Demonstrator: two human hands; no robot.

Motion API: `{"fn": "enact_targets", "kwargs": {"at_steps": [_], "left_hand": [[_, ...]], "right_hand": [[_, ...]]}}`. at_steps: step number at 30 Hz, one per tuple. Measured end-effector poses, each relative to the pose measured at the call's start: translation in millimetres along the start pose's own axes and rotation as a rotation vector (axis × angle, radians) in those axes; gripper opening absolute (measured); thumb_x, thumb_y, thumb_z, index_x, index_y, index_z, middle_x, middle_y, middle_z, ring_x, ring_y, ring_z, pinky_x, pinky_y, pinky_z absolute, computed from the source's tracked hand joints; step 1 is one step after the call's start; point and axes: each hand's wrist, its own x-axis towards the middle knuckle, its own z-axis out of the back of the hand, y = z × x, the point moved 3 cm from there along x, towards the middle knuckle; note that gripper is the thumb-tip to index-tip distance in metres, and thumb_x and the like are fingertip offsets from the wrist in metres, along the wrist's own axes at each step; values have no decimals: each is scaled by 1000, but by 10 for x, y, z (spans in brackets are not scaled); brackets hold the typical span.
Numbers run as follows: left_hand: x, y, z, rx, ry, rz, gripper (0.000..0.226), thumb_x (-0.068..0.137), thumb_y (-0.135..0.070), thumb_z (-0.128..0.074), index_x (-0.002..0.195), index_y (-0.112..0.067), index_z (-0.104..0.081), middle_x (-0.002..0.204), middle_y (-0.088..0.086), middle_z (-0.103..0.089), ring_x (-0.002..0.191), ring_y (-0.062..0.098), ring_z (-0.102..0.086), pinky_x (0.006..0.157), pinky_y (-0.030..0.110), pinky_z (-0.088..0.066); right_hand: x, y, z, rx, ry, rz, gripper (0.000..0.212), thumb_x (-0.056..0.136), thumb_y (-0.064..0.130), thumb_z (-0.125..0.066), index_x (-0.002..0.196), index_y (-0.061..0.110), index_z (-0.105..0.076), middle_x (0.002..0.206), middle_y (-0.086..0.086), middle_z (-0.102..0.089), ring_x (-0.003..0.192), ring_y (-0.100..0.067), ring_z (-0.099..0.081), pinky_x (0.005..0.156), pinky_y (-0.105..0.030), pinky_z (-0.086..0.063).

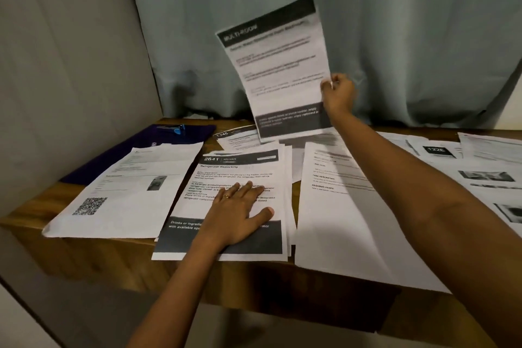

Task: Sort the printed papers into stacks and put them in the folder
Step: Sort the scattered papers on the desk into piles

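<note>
My right hand point(337, 93) pinches the right edge of a printed sheet with dark header and footer bands point(278, 65) and holds it upright in the air above the back of the table. My left hand point(240, 212) lies flat, fingers spread, on top of a middle stack headed "2641 Refrigerator Restocking" point(231, 172). Left of that stack lies a sheet with a QR code point(127, 186). A plain-text stack point(333, 206) lies to the right, under my right forearm. A purple folder point(141, 144) with a blue clip point(176, 129) sits at the back left.
More printed sheets, one marked "1226" point(436, 150), spread over the right side of the wooden table point(36, 212). Another sheet marked "1345" point(234, 135) lies behind the middle stack. A grey-blue curtain point(395, 37) hangs behind; a wall point(56, 65) closes the left side.
</note>
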Motion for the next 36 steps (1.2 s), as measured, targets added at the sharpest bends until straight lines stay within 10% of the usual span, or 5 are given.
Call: {"fn": "enact_targets", "kwargs": {"at_steps": [9, 18, 26, 31, 36], "left_hand": [[-25, -60, 54, -4, 33, 9, 90, 72, -81, -8, 150, -38, -21, 160, -5, -16, 147, 20, -14, 118, 42, -5], [-145, -507, 254, -119, -102, -147, 77, 82, -70, -25, 144, -27, -39, 156, -1, -28, 145, 14, -20, 119, 39, -1], [-153, -1192, -7, -28, 177, -317, 97, 69, -87, -21, 151, -35, -20, 160, -8, -15, 148, 17, -3, 118, 45, 9], [-132, -1212, -131, -8, 196, -258, 132, 41, -100, 11, 152, -35, -16, 161, -4, -10, 148, 15, -6, 117, 45, 11], [-121, -1311, -96, 34, 162, -225, 65, 96, -60, -28, 153, -30, -15, 161, -1, -9, 148, 13, -4, 115, 42, 15]], "right_hand": [[182, -8, 1039, 223, -355, -221, 20, 91, 4, -49, 73, 12, -46, 75, -1, -52, 68, -14, -50, 47, -12, -42], [8, -626, 1872, 2, -42, -470, 27, 77, -5, -61, 62, 8, -42, 67, -5, -45, 79, -22, -50, 53, -29, -39], [-885, -768, 2363, -280, 88, -376, 7, 84, 6, -61, 77, 5, -60, 88, -12, -63, 85, -29, -63, 78, -38, -54], [-1222, -833, 2460, -386, 144, -291, 7, 87, 6, -59, 80, 4, -61, 72, -3, -55, 73, -19, -54, 48, -19, -35], [-1322, -930, 2528, -362, 150, -296, 12, 89, 9, -61, 94, -1, -64, 96, -13, -65, 92, -27, -61, 52, -19, -33]]}}
